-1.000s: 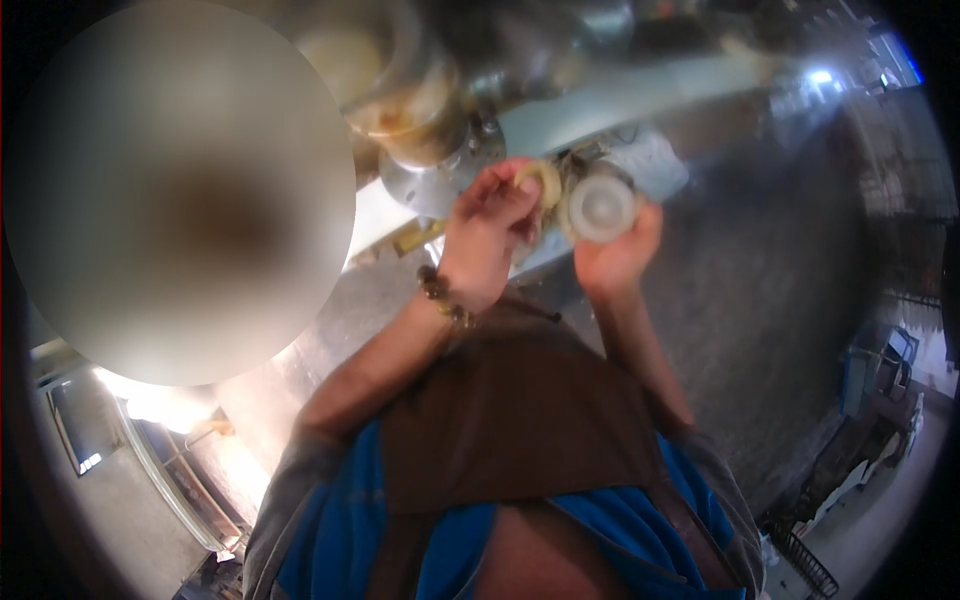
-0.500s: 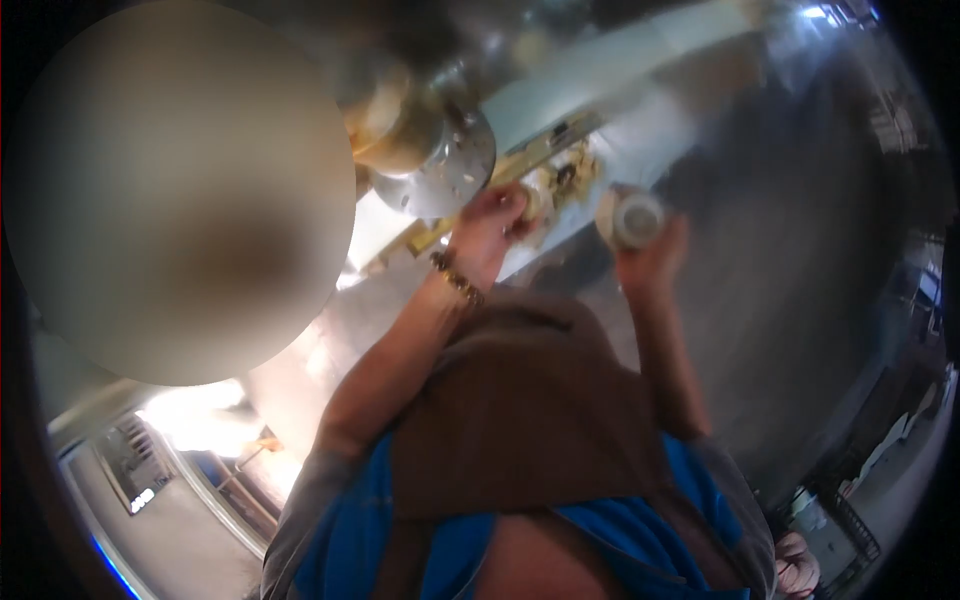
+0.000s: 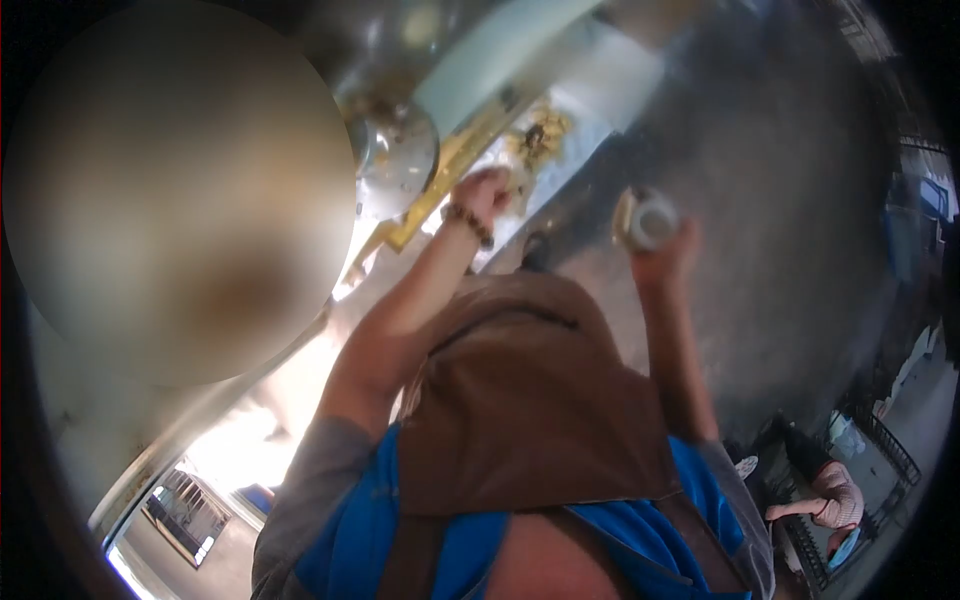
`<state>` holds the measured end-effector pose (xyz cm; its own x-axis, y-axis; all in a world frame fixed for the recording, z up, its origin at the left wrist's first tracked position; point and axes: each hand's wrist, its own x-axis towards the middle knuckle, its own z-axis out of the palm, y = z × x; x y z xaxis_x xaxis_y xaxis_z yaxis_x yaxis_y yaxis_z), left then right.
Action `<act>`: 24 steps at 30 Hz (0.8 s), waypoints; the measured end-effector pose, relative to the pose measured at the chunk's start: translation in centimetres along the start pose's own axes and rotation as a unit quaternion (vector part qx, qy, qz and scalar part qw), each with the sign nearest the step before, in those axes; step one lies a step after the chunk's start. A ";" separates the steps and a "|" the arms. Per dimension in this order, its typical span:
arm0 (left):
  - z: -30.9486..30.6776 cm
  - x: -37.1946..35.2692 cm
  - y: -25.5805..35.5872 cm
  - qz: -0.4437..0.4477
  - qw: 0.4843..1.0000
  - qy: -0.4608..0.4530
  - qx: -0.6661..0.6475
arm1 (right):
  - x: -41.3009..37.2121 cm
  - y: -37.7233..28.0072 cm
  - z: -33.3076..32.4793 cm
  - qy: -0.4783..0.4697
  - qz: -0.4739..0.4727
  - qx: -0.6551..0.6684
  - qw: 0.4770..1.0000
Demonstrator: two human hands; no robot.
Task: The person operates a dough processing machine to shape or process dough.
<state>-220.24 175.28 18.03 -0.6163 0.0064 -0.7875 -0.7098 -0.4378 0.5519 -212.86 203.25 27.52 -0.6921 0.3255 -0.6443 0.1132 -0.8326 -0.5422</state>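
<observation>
My right hand (image 3: 668, 256) is wrapped round a whitish cylindrical object (image 3: 655, 222) with a round grey end facing up and a cream-coloured side. What kind of object it is, I cannot make out. My left hand (image 3: 484, 190), with a beaded bracelet (image 3: 468, 222) at the wrist, reaches over the bright work surface with curled fingers. A pale thing at its fingertips is too blurred to name. Just beyond that hand lies a heap of yellowish pieces (image 3: 540, 138) with a dark spot in it.
A yellow rail (image 3: 440, 187) runs slantwise beside my left hand, with a round metal plate (image 3: 402, 160) behind it. A large blurred pale disc (image 3: 180, 200) covers the left side. My brown apron (image 3: 530, 400) is below. Another person (image 3: 835, 497) is at the lower right.
The view has shifted, so the rail and the yellowish heap stand further left. My left hand has shifted slightly left and up in the view. My right hand keeps hold of the whitish object.
</observation>
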 end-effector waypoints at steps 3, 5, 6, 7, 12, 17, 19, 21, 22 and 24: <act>2.1 2.2 0.1 -0.001 1.000 -0.023 -0.003 | 0.2 -0.8 -1.2 0.012 -0.019 0.009 1.000; 3.3 3.2 0.0 0.014 1.000 -0.013 0.000 | 0.1 -1.1 -2.3 0.018 -0.032 0.009 0.999; 3.7 3.8 0.1 0.016 1.000 -0.008 0.008 | -0.2 -1.3 -2.3 0.031 -0.036 0.000 0.999; 4.3 4.4 0.1 0.013 1.000 -0.009 0.011 | -0.4 -1.4 -2.2 0.043 -0.039 -0.008 0.998; 4.6 6.8 1.3 -0.040 0.999 0.012 0.007 | -0.4 -1.6 -3.1 0.052 -0.037 0.000 0.998; 1.2 5.2 -1.4 -0.021 0.974 -0.058 0.218 | -0.1 -0.9 -3.2 0.070 -0.008 0.015 0.997; 2.4 0.0 -0.9 -0.006 0.984 -0.030 0.174 | -0.6 -0.6 -1.4 0.059 -0.001 -0.006 0.998; 2.4 -3.0 -0.9 0.055 0.960 -0.086 0.260 | -0.5 0.0 -0.6 0.061 0.007 -0.015 0.998; 2.5 -4.6 -0.8 0.077 0.956 -0.103 0.264 | -0.3 0.5 -0.3 0.064 0.013 -0.025 0.998; 3.4 -8.1 0.4 0.118 0.935 -0.125 0.309 | 0.1 0.8 0.4 0.026 0.023 -0.023 0.999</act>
<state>-216.68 178.13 25.55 -0.7860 0.2194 -0.5780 -0.5585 0.1488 0.8160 -213.12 202.48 27.20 -0.6469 0.3112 -0.6962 0.1778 -0.8263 -0.5344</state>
